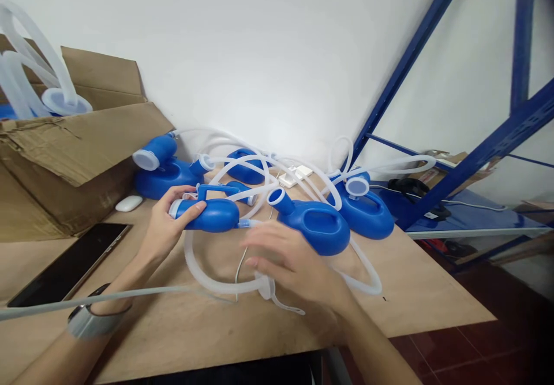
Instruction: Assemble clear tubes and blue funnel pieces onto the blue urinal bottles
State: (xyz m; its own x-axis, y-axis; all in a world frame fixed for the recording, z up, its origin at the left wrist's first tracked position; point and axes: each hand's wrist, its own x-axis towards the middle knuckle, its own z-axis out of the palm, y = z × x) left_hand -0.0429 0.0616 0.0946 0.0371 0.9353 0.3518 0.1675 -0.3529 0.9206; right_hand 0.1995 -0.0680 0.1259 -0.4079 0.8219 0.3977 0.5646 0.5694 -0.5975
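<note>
My left hand (pixel 167 220) grips a small blue urinal cup (pixel 214 215) by its white-rimmed end, thumb across the body. A looped handle runs along the cup's top, and a clear connector with a translucent hose (pixel 216 284) leaves its right end. Slightly blurred, my right hand (pixel 288 258) is right of that connector, with its fingers stretched and the thumb apart; nothing shows in its grasp. Below it lies a translucent cap with a strap (pixel 265 287). Just behind the right hand rests a blue urinal bottle (pixel 314 226) with an open white-rimmed neck.
More blue urinal bottles (pixel 367 215) and tangled hoses lie along the wall. At left are an open cardboard box (pixel 82 142), a white mouse (pixel 128 203) and a dark phone or tablet (pixel 69 264). A blue metal shelf (pixel 467 217) stands right. A pale cable (pixel 130 294) crosses the foreground.
</note>
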